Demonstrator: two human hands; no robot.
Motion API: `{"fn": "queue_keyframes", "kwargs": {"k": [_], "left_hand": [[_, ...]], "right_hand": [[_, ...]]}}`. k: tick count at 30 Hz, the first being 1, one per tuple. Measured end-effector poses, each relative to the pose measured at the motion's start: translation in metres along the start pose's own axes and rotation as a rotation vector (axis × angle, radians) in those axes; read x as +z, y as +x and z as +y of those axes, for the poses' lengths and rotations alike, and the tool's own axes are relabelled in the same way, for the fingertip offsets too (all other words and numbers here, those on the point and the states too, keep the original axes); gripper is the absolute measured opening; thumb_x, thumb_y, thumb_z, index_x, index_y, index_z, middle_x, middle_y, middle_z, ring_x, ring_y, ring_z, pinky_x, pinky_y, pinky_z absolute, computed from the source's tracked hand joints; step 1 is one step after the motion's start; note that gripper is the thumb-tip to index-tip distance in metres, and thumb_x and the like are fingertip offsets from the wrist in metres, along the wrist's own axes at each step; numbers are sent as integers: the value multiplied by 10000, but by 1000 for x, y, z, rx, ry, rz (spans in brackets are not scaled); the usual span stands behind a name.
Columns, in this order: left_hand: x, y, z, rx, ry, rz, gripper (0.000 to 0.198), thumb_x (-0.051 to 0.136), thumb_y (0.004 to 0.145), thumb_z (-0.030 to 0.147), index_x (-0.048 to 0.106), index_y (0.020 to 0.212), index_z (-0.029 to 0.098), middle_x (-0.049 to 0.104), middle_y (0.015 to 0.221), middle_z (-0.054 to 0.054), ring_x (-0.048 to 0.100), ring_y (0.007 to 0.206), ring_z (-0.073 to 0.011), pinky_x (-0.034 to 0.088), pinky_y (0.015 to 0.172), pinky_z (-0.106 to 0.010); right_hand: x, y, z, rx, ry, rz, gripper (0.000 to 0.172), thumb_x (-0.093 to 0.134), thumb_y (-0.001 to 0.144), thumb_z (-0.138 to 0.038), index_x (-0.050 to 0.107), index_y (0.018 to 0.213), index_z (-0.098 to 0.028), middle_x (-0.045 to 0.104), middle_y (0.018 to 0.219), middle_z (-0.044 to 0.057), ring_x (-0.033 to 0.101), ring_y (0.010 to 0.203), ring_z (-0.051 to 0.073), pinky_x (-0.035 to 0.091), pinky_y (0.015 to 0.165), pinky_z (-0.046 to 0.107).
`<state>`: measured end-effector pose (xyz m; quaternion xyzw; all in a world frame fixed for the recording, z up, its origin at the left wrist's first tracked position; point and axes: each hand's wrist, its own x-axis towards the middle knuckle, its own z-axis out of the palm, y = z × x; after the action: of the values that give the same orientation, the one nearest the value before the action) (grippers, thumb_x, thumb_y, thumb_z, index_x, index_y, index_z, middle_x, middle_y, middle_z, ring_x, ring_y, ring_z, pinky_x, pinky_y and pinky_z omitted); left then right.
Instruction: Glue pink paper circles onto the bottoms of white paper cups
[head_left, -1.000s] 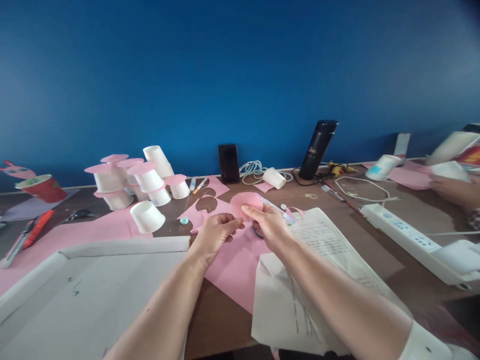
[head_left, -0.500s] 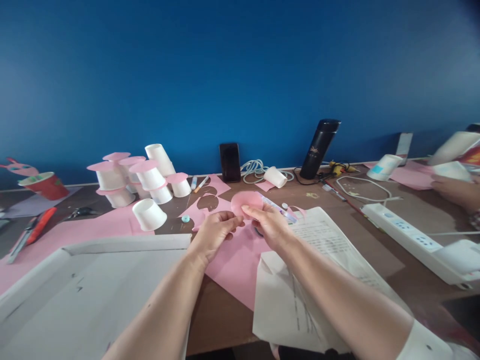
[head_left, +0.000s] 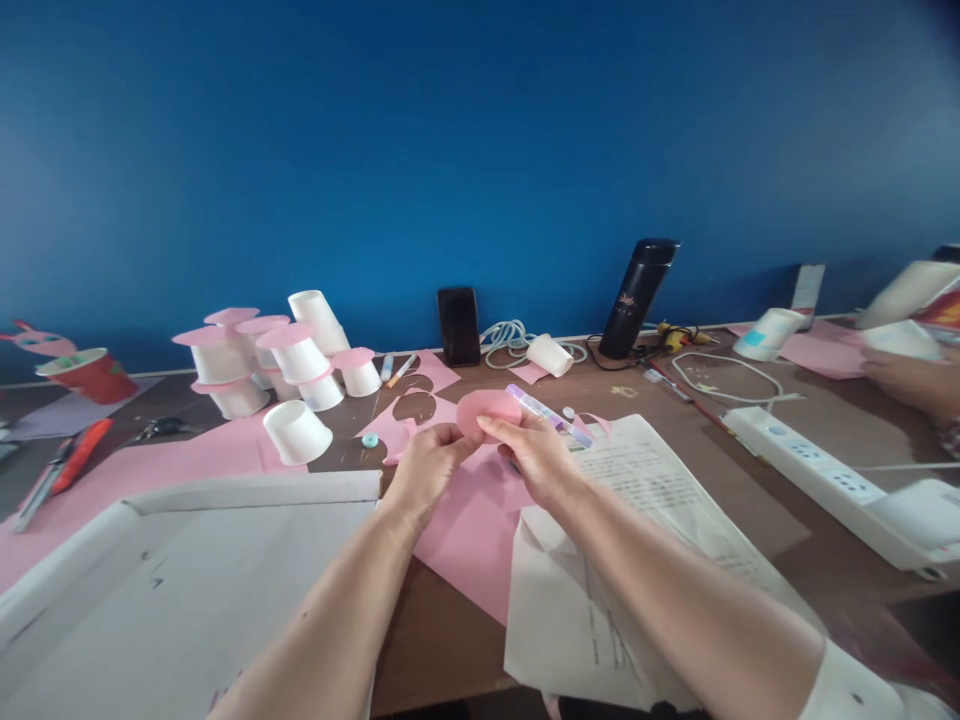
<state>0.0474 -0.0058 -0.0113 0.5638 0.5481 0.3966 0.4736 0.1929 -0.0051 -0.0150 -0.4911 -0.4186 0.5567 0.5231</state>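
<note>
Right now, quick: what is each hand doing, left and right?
Left hand: closed, pinching the round pink paper disc at its lower edge.
Right hand: closed on the same disc, also gripping a clear purple-capped glue stick.

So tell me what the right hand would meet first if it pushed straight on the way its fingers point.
The right hand points forward-left, fingertips already on the round pink paper disc. Beyond it, probably the pink paper sheet with cut-out holes; depth is hard to judge.

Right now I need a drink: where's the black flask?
In the head view, the black flask stands tilted at the table's far edge against the blue wall, right of centre, beside the coiled white cable.
</note>
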Motion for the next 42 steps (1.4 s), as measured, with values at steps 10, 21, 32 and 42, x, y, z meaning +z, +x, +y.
{"fn": "queue_keyframes", "kwargs": {"k": [10,21,32,42], "left_hand": [[0,-4,9,-2,111,34,428,673,680,483,399,533,188,348,513,62,306,500,-88,217,490,-240],[-3,2,1,-60,13,53,401,649,696,496,426,564,190,364,546,54,330,531,-97,246,516,-243],[-3,1,-1,-32,29,-36,388,670,684,493,453,590,186,395,551,52,345,531,-96,251,511,-236],[-2,-2,6,-14,87,-20,387,644,703,494,442,577,189,402,534,55,350,497,-92,254,488,-235]], "right_hand": [[-3,0,-4,-27,-24,-13,306,746,653,-456,650,767,-188,576,600,-22,466,512,110,353,508,256],[-8,5,0,-27,114,-82,220,733,641,-346,575,614,-194,546,664,-22,516,680,125,436,697,266],[-5,2,-4,37,8,-51,293,763,636,-417,647,771,-183,597,651,-7,519,588,123,419,589,267],[-7,1,-4,14,-114,-14,338,746,660,-506,645,719,-189,508,536,-38,417,481,96,346,485,248]]}}
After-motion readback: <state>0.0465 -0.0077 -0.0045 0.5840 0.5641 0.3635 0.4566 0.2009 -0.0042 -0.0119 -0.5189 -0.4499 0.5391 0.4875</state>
